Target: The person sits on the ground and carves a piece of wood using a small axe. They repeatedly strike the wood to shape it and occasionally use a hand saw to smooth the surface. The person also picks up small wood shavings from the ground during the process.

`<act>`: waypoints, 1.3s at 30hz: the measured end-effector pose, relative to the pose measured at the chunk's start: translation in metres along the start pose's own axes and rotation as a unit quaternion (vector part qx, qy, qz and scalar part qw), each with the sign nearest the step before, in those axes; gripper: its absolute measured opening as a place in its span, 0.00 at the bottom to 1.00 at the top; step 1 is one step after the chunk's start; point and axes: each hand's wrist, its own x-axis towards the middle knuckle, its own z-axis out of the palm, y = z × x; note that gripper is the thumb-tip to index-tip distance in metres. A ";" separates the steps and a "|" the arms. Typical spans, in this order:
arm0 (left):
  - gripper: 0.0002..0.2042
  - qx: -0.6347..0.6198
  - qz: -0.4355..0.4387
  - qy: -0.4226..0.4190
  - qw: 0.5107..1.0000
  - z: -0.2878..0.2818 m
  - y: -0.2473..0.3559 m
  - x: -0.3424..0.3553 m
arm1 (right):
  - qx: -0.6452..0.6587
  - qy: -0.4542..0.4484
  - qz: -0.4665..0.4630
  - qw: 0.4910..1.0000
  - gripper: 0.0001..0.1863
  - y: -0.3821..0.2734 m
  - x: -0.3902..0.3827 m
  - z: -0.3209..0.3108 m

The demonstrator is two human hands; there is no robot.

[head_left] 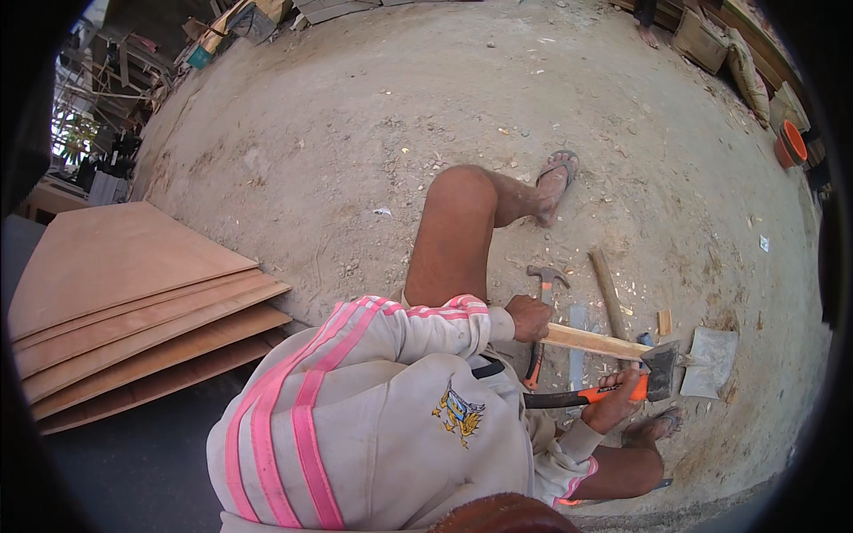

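Observation:
My left hand (pixel 530 318) is closed around one end of a pale wooden stick (pixel 586 340), which points out to the right. In my right hand (pixel 613 401) is a hatchet (pixel 662 371) with an orange and black handle, gripped close to its dark metal head. The blade is right at the stick's far end; whether it touches the wood I cannot tell. Beyond and beneath my left hand lies a claw hammer (pixel 546 277) with an orange and black handle. A flat, greyish strip (pixel 577 360) is on the ground between the hammer and the hatchet, partly hidden by the stick.
A round wooden pole (pixel 606 289) and a small wood offcut (pixel 665 322) lie among chips. Right of the hatchet is a flat grey metal blade (pixel 711 362). Stacked plywood sheets (pixel 133 266) stand at the left. An orange bucket (pixel 790 145) and sacks (pixel 746 75) line the far right.

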 end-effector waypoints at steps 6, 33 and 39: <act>0.13 0.045 0.100 0.072 0.991 0.024 -0.009 0.008 | -0.089 0.014 0.048 0.995 0.10 0.011 0.018 0.026; 0.22 -0.445 -0.065 -0.352 0.821 -0.005 0.009 0.031 | -0.063 -0.017 0.014 0.998 0.20 0.010 0.030 -0.033; 0.24 -0.540 -0.086 -0.534 0.645 0.017 0.044 0.066 | -0.094 0.012 -0.021 0.995 0.19 -0.018 0.037 -0.053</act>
